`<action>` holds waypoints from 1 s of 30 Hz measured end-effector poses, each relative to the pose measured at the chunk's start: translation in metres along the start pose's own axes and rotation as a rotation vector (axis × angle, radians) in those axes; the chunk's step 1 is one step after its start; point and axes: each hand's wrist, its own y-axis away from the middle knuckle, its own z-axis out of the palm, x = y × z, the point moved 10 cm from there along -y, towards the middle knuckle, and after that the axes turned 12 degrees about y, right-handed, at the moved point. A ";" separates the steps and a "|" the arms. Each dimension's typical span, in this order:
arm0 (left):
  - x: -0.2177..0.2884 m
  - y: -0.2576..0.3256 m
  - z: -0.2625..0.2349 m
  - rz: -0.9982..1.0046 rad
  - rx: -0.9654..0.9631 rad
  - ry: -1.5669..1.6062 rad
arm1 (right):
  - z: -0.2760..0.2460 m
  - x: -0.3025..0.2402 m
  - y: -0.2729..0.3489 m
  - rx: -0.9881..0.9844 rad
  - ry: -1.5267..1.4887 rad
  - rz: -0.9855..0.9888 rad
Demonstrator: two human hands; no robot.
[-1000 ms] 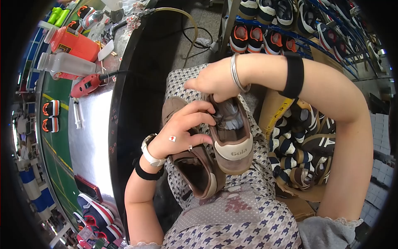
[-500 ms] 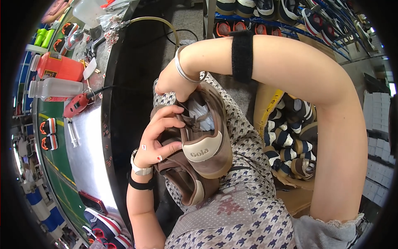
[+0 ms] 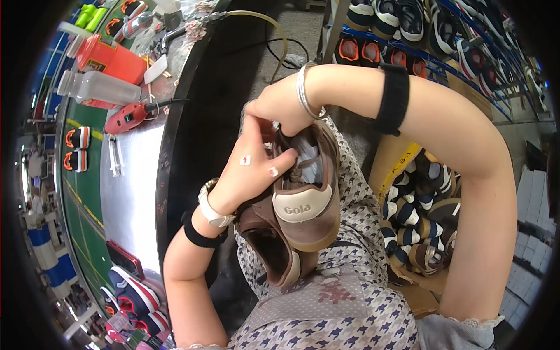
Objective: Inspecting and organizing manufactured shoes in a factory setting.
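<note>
Far on your left, a green belt [image 3: 81,192] runs by with small orange and black shoes [image 3: 77,139] lying on it. Next to it is the shiny metal table [image 3: 131,192]. At its far end stand an orange box [image 3: 114,58] and a clear bottle [image 3: 96,87] lying on its side, touching the box. Just in front of them lies a red tool [image 3: 131,116] with a black cord. At the near end of the table sit a dark flat phone [image 3: 123,259] and blue and pink shoes [image 3: 134,294].

Your left hand [image 3: 248,169] is up over your lap. It has a white watch [image 3: 213,210] and a black band [image 3: 201,236] at the wrist. Its fingers [image 3: 280,162] curl narrow around the side of the brown shoe [image 3: 306,198] and hold it. That shoe is tipped with its cream heel patch toward you. A second brown shoe [image 3: 271,245] lies under it on your lap, open side up, touching the first.

Your right hand [image 3: 280,105] comes in over the top and holds the far end of the upper brown shoe. Its fingers are bent tight on it. A silver bangle [image 3: 303,90] sits on that wrist, and a black band [image 3: 392,99] wraps the arm.

To your right, a cardboard box [image 3: 394,169] on the floor is full of dark striped shoes [image 3: 417,221]. Beyond it, a blue rack [image 3: 408,41] holds more shoes in rows.
</note>
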 end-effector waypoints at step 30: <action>-0.013 -0.026 -0.003 -0.030 -0.140 -0.065 | -0.013 0.003 0.051 0.506 -0.185 0.189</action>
